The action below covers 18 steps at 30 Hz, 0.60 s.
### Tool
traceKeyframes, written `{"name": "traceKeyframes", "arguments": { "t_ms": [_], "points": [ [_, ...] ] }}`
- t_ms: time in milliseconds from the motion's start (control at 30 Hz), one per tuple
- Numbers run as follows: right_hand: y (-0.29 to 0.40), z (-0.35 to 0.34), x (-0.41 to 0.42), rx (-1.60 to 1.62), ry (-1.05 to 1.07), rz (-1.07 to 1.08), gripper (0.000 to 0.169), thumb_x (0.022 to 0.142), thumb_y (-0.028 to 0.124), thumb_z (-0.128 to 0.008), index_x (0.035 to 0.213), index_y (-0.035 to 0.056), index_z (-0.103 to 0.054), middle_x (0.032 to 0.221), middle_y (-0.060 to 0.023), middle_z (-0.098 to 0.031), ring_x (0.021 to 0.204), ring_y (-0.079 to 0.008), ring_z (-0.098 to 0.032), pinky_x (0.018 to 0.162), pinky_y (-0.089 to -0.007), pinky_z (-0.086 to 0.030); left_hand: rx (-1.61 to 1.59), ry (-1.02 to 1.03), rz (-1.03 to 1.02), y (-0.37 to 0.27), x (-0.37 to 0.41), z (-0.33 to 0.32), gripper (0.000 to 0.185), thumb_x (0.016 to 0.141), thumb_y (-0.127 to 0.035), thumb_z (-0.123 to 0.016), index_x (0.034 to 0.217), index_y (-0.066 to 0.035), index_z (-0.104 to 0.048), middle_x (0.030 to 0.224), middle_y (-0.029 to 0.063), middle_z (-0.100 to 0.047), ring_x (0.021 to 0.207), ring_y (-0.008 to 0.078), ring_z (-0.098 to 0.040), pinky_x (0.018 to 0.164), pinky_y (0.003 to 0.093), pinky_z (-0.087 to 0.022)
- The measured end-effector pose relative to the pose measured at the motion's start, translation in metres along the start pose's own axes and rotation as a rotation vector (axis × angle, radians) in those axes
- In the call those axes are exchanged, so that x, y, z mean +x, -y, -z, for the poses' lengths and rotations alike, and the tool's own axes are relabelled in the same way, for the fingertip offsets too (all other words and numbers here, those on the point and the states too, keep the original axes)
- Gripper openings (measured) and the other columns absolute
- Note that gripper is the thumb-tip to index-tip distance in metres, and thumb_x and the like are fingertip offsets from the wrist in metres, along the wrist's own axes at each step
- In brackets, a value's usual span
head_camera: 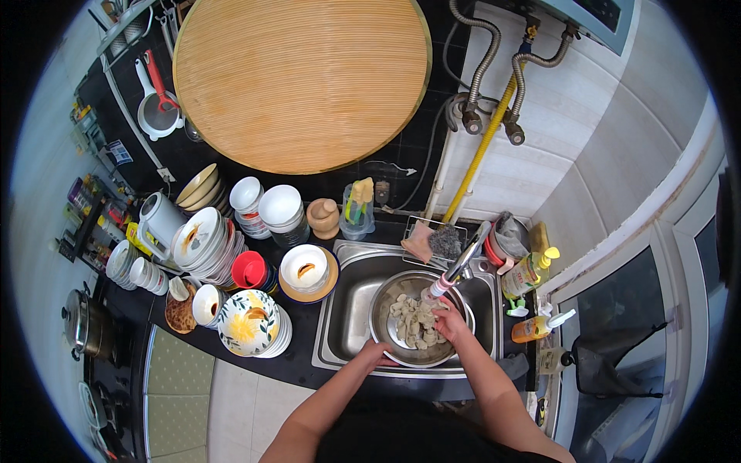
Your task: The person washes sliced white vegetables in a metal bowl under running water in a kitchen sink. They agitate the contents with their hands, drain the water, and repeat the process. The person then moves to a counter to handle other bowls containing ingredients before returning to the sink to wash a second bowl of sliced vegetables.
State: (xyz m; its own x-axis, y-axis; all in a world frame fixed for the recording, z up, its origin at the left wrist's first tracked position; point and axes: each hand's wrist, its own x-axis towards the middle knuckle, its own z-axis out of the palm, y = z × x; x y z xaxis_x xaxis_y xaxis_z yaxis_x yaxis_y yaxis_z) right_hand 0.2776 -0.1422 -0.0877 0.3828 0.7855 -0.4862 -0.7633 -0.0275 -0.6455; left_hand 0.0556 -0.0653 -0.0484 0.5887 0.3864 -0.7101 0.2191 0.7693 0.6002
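A round stainless steel bowl [381, 324] is set in the metal sink [353, 301], tilted slightly towards me. Inside it lie pale, wrinkled food pieces [412, 321], too small to name surely. My left hand [376, 354] grips the bowl's near left rim, thumb on top and fingers beneath. From the right, my right hand [451, 325] reaches over the rim into the bowl and touches the pieces; its fingertips are partly hidden among them. Directly above that hand is the faucet [466, 258], whose pink-ringed nozzle [441, 286] points into the bowl.
Left of the sink, stacked plates [197, 237], patterned plates [246, 324], bowls [281, 205] and red cups [250, 269] crowd the black counter. A wire rack [412, 223] with sponges stands behind the sink. Soap bottles [529, 272] line its right side. A large round board [301, 87] leans behind.
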Motion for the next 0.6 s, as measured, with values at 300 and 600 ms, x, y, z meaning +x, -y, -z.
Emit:
{"name": "traceKeyframes", "arguments": {
  "t_ms": [300, 600],
  "points": [
    [0.002, -0.002, 0.026, -0.208, -0.088, 0.04, 0.027, 0.076, 0.002, -0.054, 0.103, 0.0061, -0.052, 0.089, -0.0056, -0.059, 0.08, -0.0183, -0.058, 0.067, -0.0312, -0.048, -0.013, -0.004, 0.003, 0.009, 0.006, 0.008, 0.042, 0.067, 0.004, -0.048, 0.108, 0.005, -0.04, 0.094, 0.0196, -0.051, 0.074, 0.0332, -0.058, 0.062, 0.0439, -0.055],
    [0.001, 0.014, 0.035, -0.852, -0.095, 0.311, 0.023, 0.069, 0.004, -0.059, 0.092, 0.006, -0.06, 0.081, -0.0034, -0.063, 0.078, -0.0174, -0.06, 0.063, -0.0298, -0.046, -0.048, 0.005, -0.009, 0.012, 0.005, 0.015, 0.043, 0.068, 0.003, -0.048, 0.11, 0.006, -0.038, 0.095, 0.0204, -0.052, 0.077, 0.0338, -0.058, 0.063, 0.0448, -0.054]
  ]
}}
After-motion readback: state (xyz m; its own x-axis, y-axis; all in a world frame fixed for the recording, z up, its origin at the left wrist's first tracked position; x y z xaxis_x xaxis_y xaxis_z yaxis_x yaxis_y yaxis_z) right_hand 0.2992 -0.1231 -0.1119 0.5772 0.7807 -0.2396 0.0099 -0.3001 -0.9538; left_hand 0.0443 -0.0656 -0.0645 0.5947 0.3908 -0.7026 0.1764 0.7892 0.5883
